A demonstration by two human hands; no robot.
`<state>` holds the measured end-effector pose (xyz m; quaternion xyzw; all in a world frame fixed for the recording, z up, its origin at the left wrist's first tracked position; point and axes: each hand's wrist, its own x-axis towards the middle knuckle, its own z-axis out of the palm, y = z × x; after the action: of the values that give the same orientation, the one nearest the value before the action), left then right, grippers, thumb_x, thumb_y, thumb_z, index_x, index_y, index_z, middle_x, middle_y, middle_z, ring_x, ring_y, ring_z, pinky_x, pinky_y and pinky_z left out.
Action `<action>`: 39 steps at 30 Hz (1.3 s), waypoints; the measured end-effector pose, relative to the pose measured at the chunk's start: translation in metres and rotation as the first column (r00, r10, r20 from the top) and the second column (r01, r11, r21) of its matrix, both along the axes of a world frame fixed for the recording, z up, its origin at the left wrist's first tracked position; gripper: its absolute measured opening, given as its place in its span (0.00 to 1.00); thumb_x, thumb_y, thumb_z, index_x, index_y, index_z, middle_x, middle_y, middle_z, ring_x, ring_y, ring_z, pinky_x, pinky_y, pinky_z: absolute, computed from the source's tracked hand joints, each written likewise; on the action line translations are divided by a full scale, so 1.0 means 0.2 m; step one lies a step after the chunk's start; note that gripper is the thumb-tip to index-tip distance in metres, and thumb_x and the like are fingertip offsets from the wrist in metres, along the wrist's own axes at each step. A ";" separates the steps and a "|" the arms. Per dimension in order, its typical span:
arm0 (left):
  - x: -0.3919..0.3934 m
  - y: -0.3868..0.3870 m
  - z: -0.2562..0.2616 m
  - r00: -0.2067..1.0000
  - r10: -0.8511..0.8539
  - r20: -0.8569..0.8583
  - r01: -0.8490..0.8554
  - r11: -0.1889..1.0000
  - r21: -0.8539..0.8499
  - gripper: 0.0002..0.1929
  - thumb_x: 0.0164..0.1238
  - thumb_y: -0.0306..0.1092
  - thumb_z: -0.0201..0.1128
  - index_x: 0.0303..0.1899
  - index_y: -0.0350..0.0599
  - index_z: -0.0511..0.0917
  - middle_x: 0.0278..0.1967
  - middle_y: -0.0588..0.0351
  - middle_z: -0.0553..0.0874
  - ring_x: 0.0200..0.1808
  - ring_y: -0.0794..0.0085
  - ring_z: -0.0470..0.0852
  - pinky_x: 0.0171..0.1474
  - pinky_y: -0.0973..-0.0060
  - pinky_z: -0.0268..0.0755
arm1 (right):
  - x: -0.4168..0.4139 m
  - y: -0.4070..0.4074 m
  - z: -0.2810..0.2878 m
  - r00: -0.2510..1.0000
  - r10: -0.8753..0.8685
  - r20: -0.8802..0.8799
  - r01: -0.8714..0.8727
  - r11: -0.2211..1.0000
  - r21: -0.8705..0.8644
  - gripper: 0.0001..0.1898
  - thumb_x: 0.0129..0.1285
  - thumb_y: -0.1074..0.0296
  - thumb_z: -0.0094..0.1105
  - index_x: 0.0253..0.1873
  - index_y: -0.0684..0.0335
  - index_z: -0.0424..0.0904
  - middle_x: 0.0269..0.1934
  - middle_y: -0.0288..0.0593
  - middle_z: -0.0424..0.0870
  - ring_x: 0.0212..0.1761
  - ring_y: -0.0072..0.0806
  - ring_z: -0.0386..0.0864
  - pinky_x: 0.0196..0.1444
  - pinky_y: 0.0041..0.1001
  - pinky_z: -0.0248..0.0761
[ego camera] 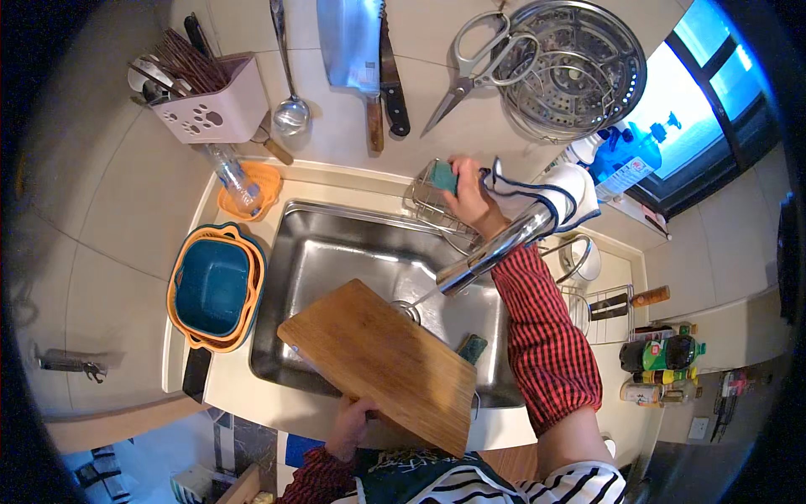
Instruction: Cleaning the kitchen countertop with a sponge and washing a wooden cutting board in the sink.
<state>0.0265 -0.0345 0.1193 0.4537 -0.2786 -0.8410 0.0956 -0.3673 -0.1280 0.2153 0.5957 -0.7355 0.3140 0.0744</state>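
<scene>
My left hand [350, 423] grips the near edge of a wooden cutting board [390, 365], which tilts over the front of a stainless steel sink [302, 252]. Beyond the sink, my right hand [473, 192] has its fingers around a green scouring sponge [444, 177] at a wire rack [434, 211] on the back ledge. My right forearm reaches behind the chrome faucet [482, 258], which has a white cloth with dark edging [576, 192] draped over it. A thin stream falls from the spout toward the drain [407, 311]. A second dark green sponge [472, 348] lies in the sink, partly behind the board.
Stacked orange and teal basins [214, 286] stand left of the sink, near a plastic bottle [234, 179] in an orange basket. A cleaver [351, 44], scissors [472, 69] and steamer racks [573, 69] hang on the wall. Several bottles [661, 353] line the right counter.
</scene>
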 end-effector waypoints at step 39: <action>0.09 0.05 0.17 0.939 0.345 0.011 -0.345 0.939 -0.004 0.11 0.42 0.20 0.52 0.33 0.37 0.70 0.27 0.58 0.75 0.31 0.75 0.74 0.33 0.80 0.66 | 0.65 0.38 -0.88 -0.380 -0.202 0.903 -0.349 0.935 0.063 0.17 0.60 0.65 0.47 0.52 0.63 0.60 0.37 0.43 0.73 0.32 0.34 0.76 0.31 0.36 0.75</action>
<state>0.0452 -0.0254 0.1528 0.5001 -0.1965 -0.8084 0.2402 -0.2365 -0.0527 0.0389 0.1198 -0.4636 0.5426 -0.6901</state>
